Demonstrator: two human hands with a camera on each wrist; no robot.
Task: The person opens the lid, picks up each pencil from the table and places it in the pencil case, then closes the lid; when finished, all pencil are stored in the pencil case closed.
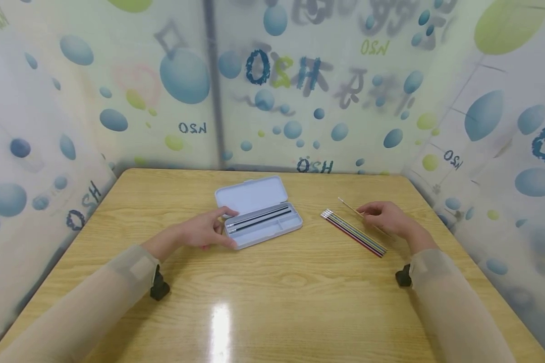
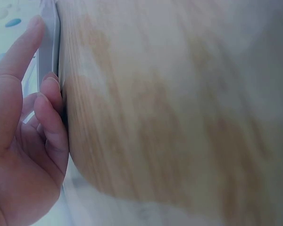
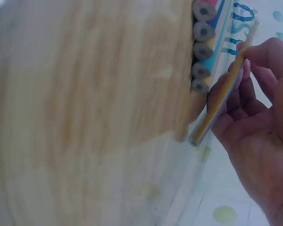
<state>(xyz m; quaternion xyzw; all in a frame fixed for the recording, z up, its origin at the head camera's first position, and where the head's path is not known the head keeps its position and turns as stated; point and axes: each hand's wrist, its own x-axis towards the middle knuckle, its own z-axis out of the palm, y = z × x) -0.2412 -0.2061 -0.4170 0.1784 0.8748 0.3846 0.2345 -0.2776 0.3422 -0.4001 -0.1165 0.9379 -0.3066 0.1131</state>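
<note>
A pale grey-blue pencil case (image 1: 265, 236) lies on the table with its lid (image 1: 254, 194) raised at the back. Inside, two dark pencils (image 1: 265, 220) with light ends lie side by side along the long compartment. My left hand (image 1: 202, 229) grips the case's left end, thumb at the front corner and fingers toward the back. To the right, my right hand (image 1: 386, 217) pinches a yellow pencil (image 3: 224, 92) between thumb and fingers, tilted, just beside a row of pencils (image 1: 354, 233). That row, several in different colours, lies slantwise on the table; its unsharpened ends show in the right wrist view.
The wooden table (image 1: 295, 297) reaches to patterned curtains (image 1: 300, 101) at the back and on both sides. Each wrist carries a small black device, one at the left sleeve (image 1: 113, 282) and one at the right sleeve (image 1: 454, 297).
</note>
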